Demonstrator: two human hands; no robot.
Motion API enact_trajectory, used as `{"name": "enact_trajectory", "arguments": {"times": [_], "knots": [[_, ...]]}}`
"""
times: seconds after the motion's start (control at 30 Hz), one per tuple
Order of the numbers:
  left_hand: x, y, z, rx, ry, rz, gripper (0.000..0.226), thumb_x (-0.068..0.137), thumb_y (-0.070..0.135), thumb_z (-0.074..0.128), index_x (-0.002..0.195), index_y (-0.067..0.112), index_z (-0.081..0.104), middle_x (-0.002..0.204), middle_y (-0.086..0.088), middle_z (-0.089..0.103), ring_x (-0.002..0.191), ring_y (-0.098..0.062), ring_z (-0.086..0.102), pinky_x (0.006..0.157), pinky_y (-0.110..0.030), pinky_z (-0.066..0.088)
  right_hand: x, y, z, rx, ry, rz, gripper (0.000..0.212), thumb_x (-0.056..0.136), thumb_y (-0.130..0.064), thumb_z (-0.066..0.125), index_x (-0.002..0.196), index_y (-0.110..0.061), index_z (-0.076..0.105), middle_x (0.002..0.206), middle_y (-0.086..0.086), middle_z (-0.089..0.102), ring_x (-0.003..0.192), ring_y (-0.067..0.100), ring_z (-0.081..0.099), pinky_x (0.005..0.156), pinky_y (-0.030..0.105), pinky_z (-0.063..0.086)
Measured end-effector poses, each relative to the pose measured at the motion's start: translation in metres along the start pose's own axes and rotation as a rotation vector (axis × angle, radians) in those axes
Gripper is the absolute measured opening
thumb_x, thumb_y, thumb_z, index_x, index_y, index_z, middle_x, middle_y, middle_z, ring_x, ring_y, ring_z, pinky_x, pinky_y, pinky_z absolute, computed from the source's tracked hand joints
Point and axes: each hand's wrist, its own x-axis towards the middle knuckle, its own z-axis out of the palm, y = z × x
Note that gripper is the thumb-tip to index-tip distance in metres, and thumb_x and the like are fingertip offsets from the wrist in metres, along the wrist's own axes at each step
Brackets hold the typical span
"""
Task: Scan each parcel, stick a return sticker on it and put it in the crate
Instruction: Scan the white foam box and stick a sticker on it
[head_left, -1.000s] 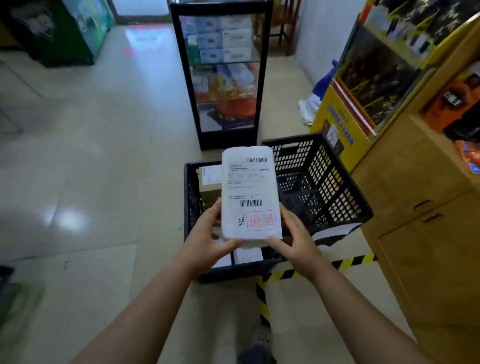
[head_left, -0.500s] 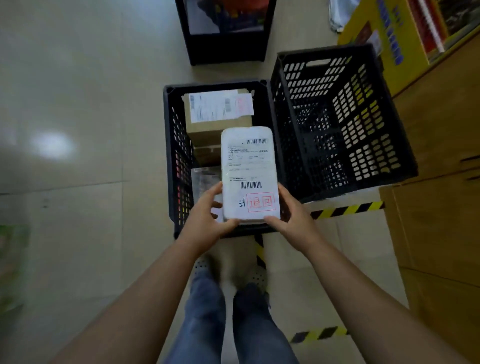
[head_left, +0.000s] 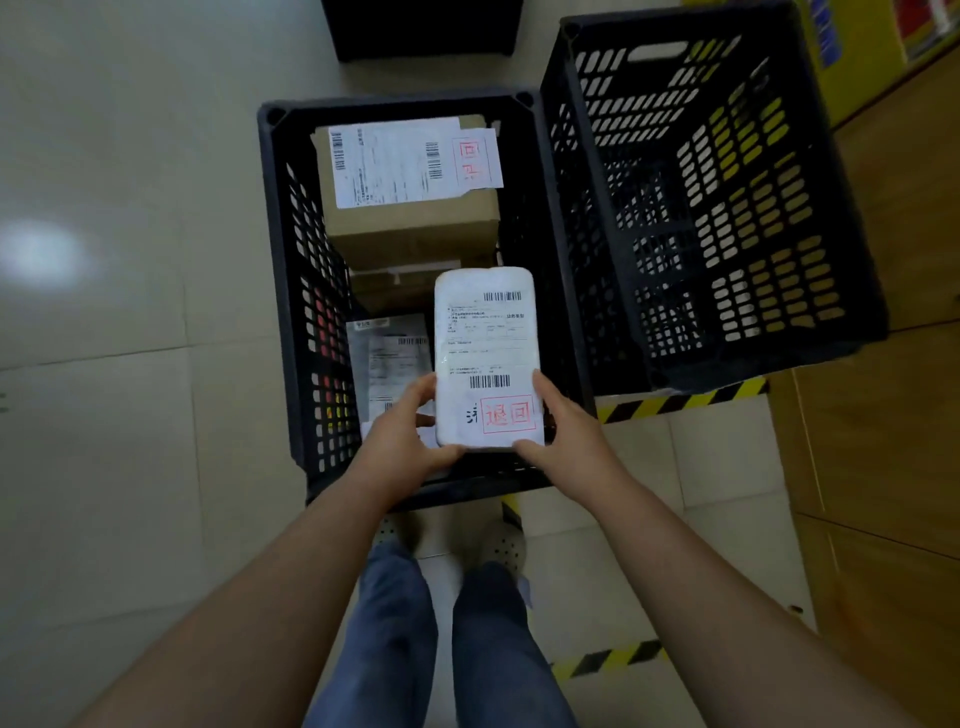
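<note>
I hold a white padded parcel with barcodes and a red return sticker at its near end. My left hand grips its near left corner and my right hand its near right corner. The parcel hovers over the near right part of the black slatted crate on the floor. Inside that crate lie a brown cardboard box with a label and a red sticker, and a grey bag parcel beside my left hand.
A second black crate leans tilted at the right against a wooden cabinet. Yellow-black hazard tape runs on the tiled floor. My legs and shoes are below the crate. A black stand base sits at the top.
The view has tilted down and closer over the crate. The parcel, held in both hands throughout, now sits lower over the crate's near right part.
</note>
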Motion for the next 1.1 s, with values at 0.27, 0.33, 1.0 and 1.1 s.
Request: {"name": "enact_trajectory", "arguments": {"times": [0.27,0.33,1.0,1.1], "knots": [[0.022,-0.020,0.022,0.085,-0.022,0.014,0.099,0.076,0.017,0.081,0.149,0.041,0.018,0.135,0.021,0.046,0.095,0.005,0.056,0.076,-0.014,0.042,0.031,0.017,0.010,-0.079,0.030,0.075,0.088,0.088,-0.002,0.060,0.156,-0.031,0.011,0.144,0.001,0.048,0.119,0.016,0.052,0.092,0.026,0.046],[0.022,-0.024,0.025,0.092,-0.009,0.038,0.100,0.076,0.020,0.080,0.149,0.044,0.015,0.128,0.026,0.044,0.094,0.009,0.056,0.078,-0.015,0.043,0.034,0.021,0.012,-0.101,0.028,0.065,0.089,0.087,-0.003,0.060,0.156,-0.030,0.011,0.144,0.001,0.046,0.121,0.016,0.050,0.092,0.024,0.042],[0.003,-0.008,0.017,0.236,0.061,0.042,0.097,0.083,0.027,0.075,0.154,0.036,0.009,0.152,0.004,0.037,0.134,-0.016,0.042,0.108,-0.037,0.039,0.013,0.011,0.005,-0.145,0.093,-0.017,0.081,0.087,-0.015,0.065,0.151,-0.036,0.021,0.132,0.003,0.046,0.105,0.012,0.047,0.085,0.028,0.044],[-0.017,0.010,0.002,0.298,0.096,0.084,0.089,0.087,0.034,0.070,0.154,0.032,0.013,0.156,0.005,0.031,0.138,-0.015,0.037,0.111,-0.037,0.036,-0.006,0.000,-0.003,-0.130,0.108,-0.059,0.075,0.089,-0.021,0.065,0.150,-0.034,0.025,0.137,0.002,0.045,0.109,0.011,0.047,0.087,0.027,0.043]]}}
